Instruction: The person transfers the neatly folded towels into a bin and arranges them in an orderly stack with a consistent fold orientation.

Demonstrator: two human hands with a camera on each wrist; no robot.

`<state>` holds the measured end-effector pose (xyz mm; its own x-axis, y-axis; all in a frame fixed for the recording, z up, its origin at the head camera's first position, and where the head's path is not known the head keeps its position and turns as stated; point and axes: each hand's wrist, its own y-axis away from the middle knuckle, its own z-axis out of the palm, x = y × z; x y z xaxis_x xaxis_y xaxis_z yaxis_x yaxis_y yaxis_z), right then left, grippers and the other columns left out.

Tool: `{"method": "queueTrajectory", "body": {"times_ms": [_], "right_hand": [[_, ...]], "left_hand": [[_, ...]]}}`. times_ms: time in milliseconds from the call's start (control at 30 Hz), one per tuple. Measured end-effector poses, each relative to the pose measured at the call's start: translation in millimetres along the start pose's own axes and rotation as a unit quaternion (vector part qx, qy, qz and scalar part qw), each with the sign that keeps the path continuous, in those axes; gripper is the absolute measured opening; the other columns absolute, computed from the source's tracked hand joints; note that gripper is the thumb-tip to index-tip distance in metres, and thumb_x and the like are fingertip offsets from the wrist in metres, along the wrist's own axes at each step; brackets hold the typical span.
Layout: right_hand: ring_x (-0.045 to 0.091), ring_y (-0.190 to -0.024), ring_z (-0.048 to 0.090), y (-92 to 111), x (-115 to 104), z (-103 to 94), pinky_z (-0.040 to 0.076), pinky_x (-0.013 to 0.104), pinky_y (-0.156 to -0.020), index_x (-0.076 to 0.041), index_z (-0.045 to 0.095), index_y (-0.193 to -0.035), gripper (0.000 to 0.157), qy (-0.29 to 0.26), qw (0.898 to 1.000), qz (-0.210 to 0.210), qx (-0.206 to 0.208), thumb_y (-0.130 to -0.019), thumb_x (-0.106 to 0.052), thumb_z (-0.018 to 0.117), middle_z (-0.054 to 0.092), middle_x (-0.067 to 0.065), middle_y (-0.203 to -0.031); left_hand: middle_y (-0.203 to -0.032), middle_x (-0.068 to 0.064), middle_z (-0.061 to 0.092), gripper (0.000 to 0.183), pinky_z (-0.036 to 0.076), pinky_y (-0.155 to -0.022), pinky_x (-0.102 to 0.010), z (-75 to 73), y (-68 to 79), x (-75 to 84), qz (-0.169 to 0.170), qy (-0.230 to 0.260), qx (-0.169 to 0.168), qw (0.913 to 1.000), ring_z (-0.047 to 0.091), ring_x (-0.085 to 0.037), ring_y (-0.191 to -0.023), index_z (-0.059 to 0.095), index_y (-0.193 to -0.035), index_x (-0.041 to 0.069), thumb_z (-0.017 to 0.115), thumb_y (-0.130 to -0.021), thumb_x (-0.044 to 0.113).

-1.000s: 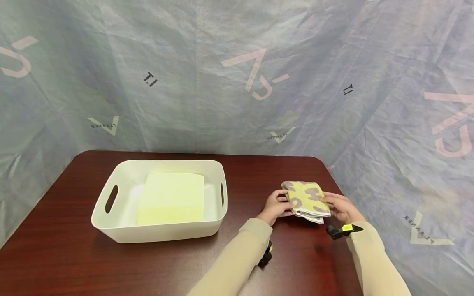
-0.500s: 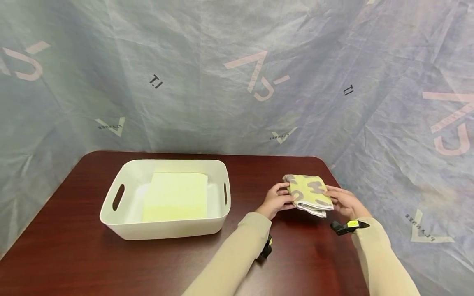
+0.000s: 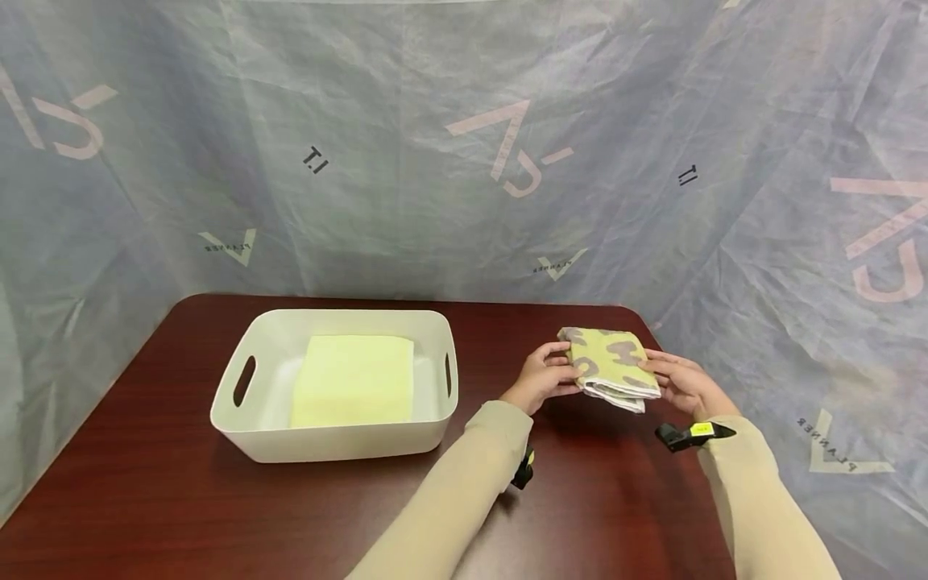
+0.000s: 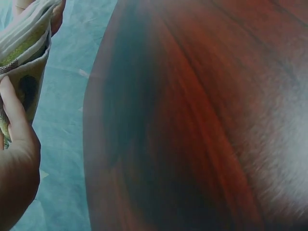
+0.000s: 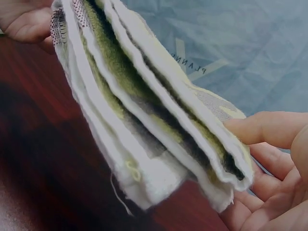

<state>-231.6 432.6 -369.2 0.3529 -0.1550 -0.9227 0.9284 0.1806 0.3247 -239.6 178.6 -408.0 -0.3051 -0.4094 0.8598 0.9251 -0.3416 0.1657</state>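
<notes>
A folded yellow towel (image 3: 612, 360) with grey patches and white hems is held between both hands above the right part of the table. My left hand (image 3: 542, 376) grips its left edge, thumb on top and fingers beneath. On the opposite edge my right hand (image 3: 685, 383) pinches it, also thumb uppermost. Several stacked layers of the towel (image 5: 144, 106) show edge-on in the right wrist view, with a loose thread hanging from a corner. In the left wrist view only part of the left hand (image 4: 19, 159) and the towel appear at the left border.
A white plastic bin (image 3: 341, 445) with handle slots stands on the left half of the dark red table (image 3: 290, 515). Inside it lies a flat, pale yellow folded cloth (image 3: 355, 379). A grey printed sheet (image 3: 406, 161) hangs behind and along the sides.
Both hands have raised the towel off the table and away from me, keeping their grip on its two edges. The view has turned slightly left, so the bin appears farther right.
</notes>
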Motion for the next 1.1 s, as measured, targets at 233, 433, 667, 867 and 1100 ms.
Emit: {"method": "queueTrajectory", "body": {"times_ms": [233, 433, 667, 867, 1100], "right_hand": [[0.014, -0.079, 0.066, 5, -11, 2.8, 0.055, 0.026, -0.067, -0.020, 0.071, -0.091, 0.033, -0.019, 1.000, -0.001, -0.003, -0.096, 0.001, 0.046, 0.068, 0.003, -0.089], [0.014, -0.079, 0.066, 8, -20, 5.6, 0.055, 0.026, -0.066, -0.018, 0.072, -0.091, 0.033, -0.023, 1.000, -0.015, -0.009, -0.095, 0.002, 0.046, 0.069, 0.003, -0.088], [0.015, -0.079, 0.066, 12, -28, 8.5, 0.055, 0.027, -0.067, -0.018, 0.072, -0.091, 0.035, -0.029, 0.999, -0.025, -0.012, -0.095, 0.005, 0.045, 0.069, 0.005, -0.088], [0.015, -0.079, 0.066, 17, -35, 12.6, 0.055, 0.027, -0.067, -0.016, 0.072, -0.090, 0.034, -0.038, 0.999, -0.033, -0.014, -0.094, 0.006, 0.046, 0.068, 0.005, -0.088], [0.016, -0.079, 0.066, 17, -41, 20.3, 0.055, 0.028, -0.067, -0.016, 0.072, -0.090, 0.032, -0.039, 0.999, -0.032, -0.013, -0.093, 0.006, 0.048, 0.068, 0.005, -0.088]], "left_hand": [[-0.091, -0.007, 0.052, 0.046, 0.056, -0.066, -0.037, 5.7, -0.4, 13.8, -0.002, 0.000, -0.006, 1.0000, 0.060, -0.018, -0.066, 0.060, -0.118, 0.008, 0.067, -0.077, -0.012], [-0.090, -0.008, 0.051, 0.048, 0.056, -0.067, -0.038, 8.7, -0.7, 24.4, -0.001, 0.000, -0.015, 0.9999, 0.059, -0.018, -0.063, 0.058, -0.120, 0.005, 0.065, -0.077, -0.015], [-0.089, -0.007, 0.049, 0.049, 0.056, -0.067, -0.039, 9.7, 3.7, 36.6, -0.007, -0.011, -0.028, 0.9995, 0.058, -0.019, -0.063, 0.056, -0.122, 0.005, 0.063, -0.077, -0.016], [-0.088, -0.007, 0.049, 0.049, 0.056, -0.067, -0.038, 12.6, 4.7, 44.1, -0.002, -0.013, -0.033, 0.9994, 0.058, -0.019, -0.063, 0.057, -0.120, 0.005, 0.064, -0.077, -0.016], [-0.089, -0.007, 0.048, 0.049, 0.056, -0.067, -0.037, 10.1, 8.0, 53.4, -0.003, -0.018, -0.036, 0.9992, 0.057, -0.020, -0.064, 0.055, -0.121, 0.006, 0.063, -0.077, -0.015]]}}
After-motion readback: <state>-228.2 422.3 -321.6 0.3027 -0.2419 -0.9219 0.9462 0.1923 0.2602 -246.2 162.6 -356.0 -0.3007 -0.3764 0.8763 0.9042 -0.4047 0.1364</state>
